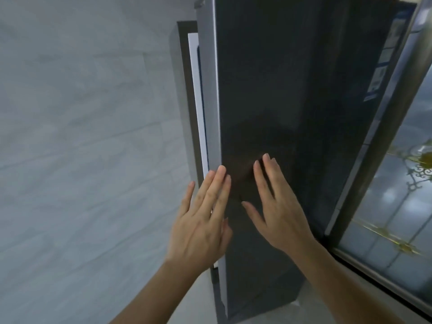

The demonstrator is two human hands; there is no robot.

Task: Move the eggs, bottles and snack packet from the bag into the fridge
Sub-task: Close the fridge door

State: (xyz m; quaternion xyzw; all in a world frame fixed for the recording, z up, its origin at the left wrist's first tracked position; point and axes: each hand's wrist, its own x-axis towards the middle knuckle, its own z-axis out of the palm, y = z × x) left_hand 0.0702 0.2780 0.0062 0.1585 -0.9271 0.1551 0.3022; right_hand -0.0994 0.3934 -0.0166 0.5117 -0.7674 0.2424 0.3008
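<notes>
Surroundings: A pale grey tiled wall (pixel 81 136) fills the left side of the view. On the right stands a glazed panel (pixel 395 206) in a dark frame, with gold ornamental lines across the glass. The fridge (pixel 292 90) stands between them, tall and dark grey. Printed labels (pixel 383 64) are stuck high on its right part; their text is too blurred to read. Nothing lies between the hands and the fridge face.

Edges and room: The fridge door (pixel 257 101) is slightly ajar at its left side. Its silver edge (pixel 208 90) stands a little way out from a white strip (pixel 197 101) and a dark frame behind it, leaving a narrow vertical gap. The interior cannot be seen through that gap. The wall lies near the opening side, so the space to the left of the door edge is tight. On the right, the frame of the glazed panel runs just beside the fridge.

Hands: Both forearms reach up from the bottom of the view. The left hand (pixel 201 220) is flat with its fingers straight and slightly spread, fingertips at the silver edge of the door, holding nothing. The right hand (pixel 278 206) is likewise flat and wide, thumb out to the side, spread over the dark door face beside the left hand, holding nothing. Whether either palm actually presses on the door cannot be told.
</notes>
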